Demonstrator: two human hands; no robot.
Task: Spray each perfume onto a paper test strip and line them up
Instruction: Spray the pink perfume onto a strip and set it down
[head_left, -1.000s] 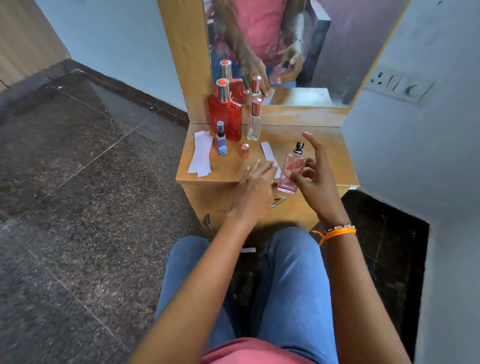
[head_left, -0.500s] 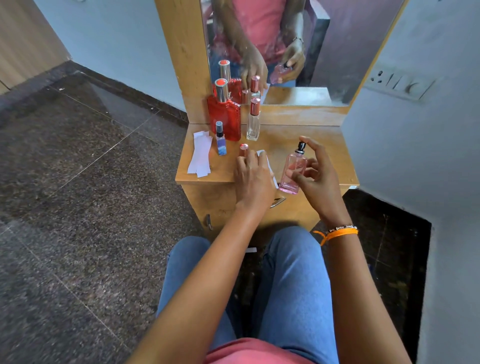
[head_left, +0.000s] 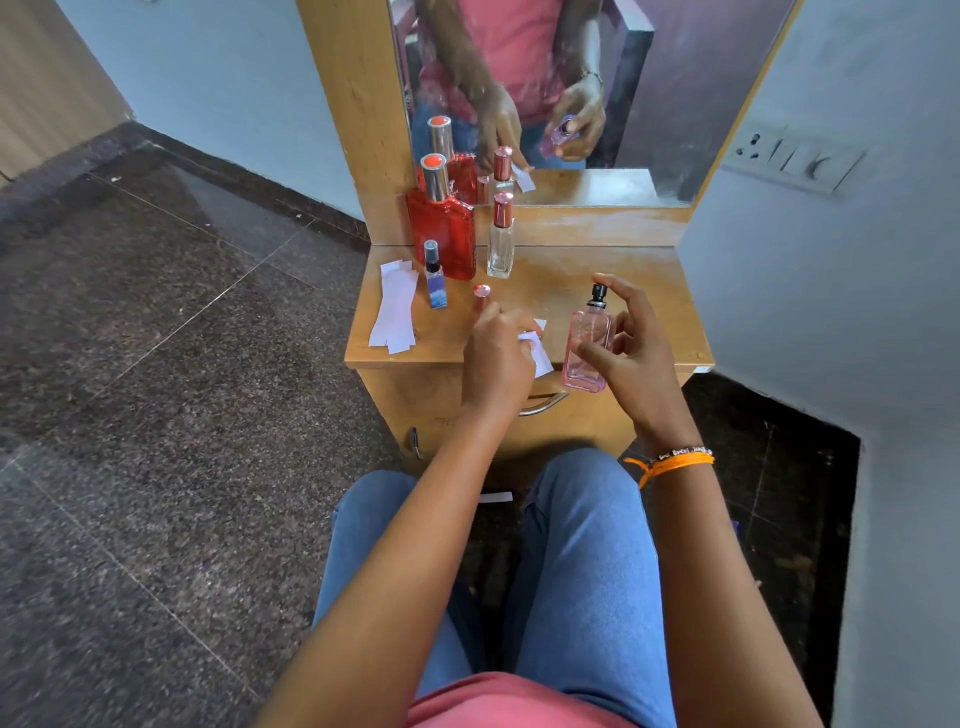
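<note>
Pink glass catches the eye first: the pink perfume bottle (head_left: 587, 348) is upright in the right hand (head_left: 631, 358), lifted over the desk's (head_left: 597, 270) front edge, thumb and lower fingers clamped round its body and the forefinger arched over the black spray nozzle (head_left: 599, 293). Just to its left the left hand (head_left: 496, 358) lies palm down near the same front edge, fingers closed on a white paper test strip (head_left: 537, 351), which pokes out from under the fingertips toward the bottle. The strip and the bottle are close but not touching.

At the back of the desk, against the mirror (head_left: 571, 93), a tall red bottle (head_left: 442, 234) stands beside a clear bottle with a copper cap (head_left: 501, 241). A small blue spray bottle (head_left: 434, 278) stands in front of the red one, a loose copper cap (head_left: 481, 295) sits just beyond the left hand, and spare strips (head_left: 394, 306) are stacked at the left edge.
</note>
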